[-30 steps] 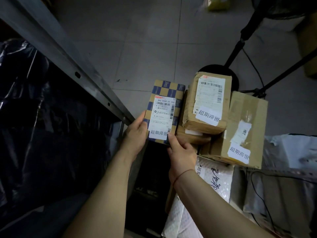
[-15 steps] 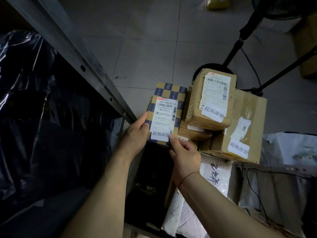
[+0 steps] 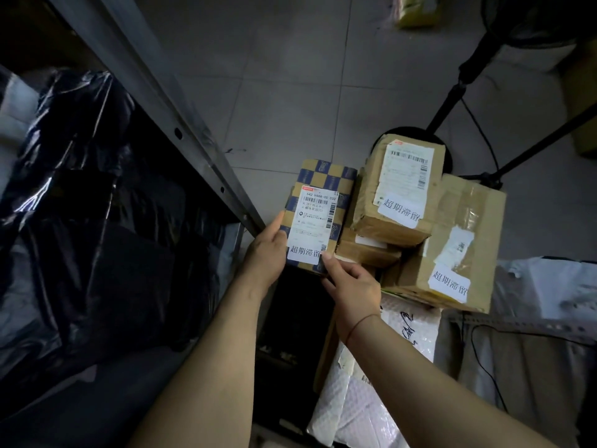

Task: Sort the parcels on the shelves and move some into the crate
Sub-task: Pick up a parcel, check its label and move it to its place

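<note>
A checkered box (image 3: 323, 208) is gripped by its left edge in the left hand (image 3: 263, 253) and pinched at its lower right corner by the right hand (image 3: 352, 286), held above a grey tiled floor (image 3: 274, 92). Just to its right, taped cartons (image 3: 400, 195) are stacked over white mailers (image 3: 361, 409), apparently inside a crate that is largely hidden. A metal shelf rail (image 3: 161, 108) crosses at left above black bags (image 3: 80, 205), and a stand (image 3: 458, 82) is seen at upper right.

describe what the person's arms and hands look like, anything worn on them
Both forearms are bare as far as the frame shows, with no sleeves, gloves or watch in view. The left hand wears nothing visible. The right hand has a thin dark cord bracelet around the wrist. No rings can be made out on the fingers, though the light is dim.
</note>
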The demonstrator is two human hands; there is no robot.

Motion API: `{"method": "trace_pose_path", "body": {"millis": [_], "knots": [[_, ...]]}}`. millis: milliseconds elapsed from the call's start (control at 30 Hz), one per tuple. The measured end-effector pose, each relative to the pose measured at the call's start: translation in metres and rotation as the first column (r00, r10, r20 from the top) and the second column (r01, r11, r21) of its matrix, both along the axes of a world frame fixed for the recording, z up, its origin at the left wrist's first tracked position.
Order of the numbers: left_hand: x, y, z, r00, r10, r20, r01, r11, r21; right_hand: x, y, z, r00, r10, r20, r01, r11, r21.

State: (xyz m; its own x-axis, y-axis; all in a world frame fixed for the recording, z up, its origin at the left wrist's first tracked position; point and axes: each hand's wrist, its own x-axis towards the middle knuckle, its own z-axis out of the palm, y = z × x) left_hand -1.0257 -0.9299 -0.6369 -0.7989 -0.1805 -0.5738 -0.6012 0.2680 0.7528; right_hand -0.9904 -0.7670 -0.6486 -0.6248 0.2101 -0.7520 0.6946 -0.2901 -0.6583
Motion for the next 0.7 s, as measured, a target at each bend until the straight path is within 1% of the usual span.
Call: {"method": "trace_pose_path", "body": {"millis": [133,200,300,400,433,467,500,567,600,633,700], "knots": [[0.004,-0.002,0.0,0.999,0.04,0.0,-0.04,0.997,0.069,0.0,-0.002,0.001,1.0,-0.031,-0.005,0.031,0.999,-0.023],[0.005,-0.002,0.001,0.999,0.042,-0.007,-0.042,0.997,0.071,0.0,0.0,0.001,0.999,-0.039,-0.018,0.038,0.999,-0.036],[0.007,-0.003,-0.001,1.0,-0.002,-0.016,0.002,1.0,0.007,-0.001,0.0,0.002,0.999,-0.037,-0.031,0.036,0.999,-0.04],[0.01,-0.005,-0.001,0.999,-0.03,-0.046,0.024,0.992,-0.124,-0.003,0.001,0.003,0.999,0.001,-0.04,-0.002,1.0,-0.029],[0.013,-0.003,0.004,0.997,-0.05,-0.065,0.038,0.985,-0.171,-0.004,0.002,0.003,0.998,0.037,-0.051,-0.037,0.999,0.003],[0.016,0.0,0.011,0.994,-0.071,-0.086,0.051,0.975,-0.217,-0.003,0.004,0.003,0.993,0.103,-0.063,-0.098,0.992,0.079],[0.02,0.004,0.018,0.99,-0.091,-0.112,0.06,0.965,-0.254,-0.002,0.007,0.005,0.977,0.2,-0.078,-0.182,0.964,0.192],[0.032,0.01,0.027,0.981,-0.125,-0.15,0.068,0.94,-0.334,0.003,0.013,0.013,0.907,0.404,-0.117,-0.325,0.85,0.415],[0.038,0.012,0.031,0.973,-0.15,-0.173,0.073,0.918,-0.389,0.006,0.015,0.018,0.86,0.49,-0.143,-0.363,0.784,0.504],[0.046,0.014,0.034,0.963,-0.183,-0.195,0.081,0.894,-0.441,0.009,0.018,0.023,0.811,0.56,-0.171,-0.38,0.725,0.574],[0.061,0.019,0.042,0.95,-0.255,-0.183,0.127,0.845,-0.519,0.015,0.026,0.038,0.716,0.67,-0.199,-0.395,0.623,0.675]]}}
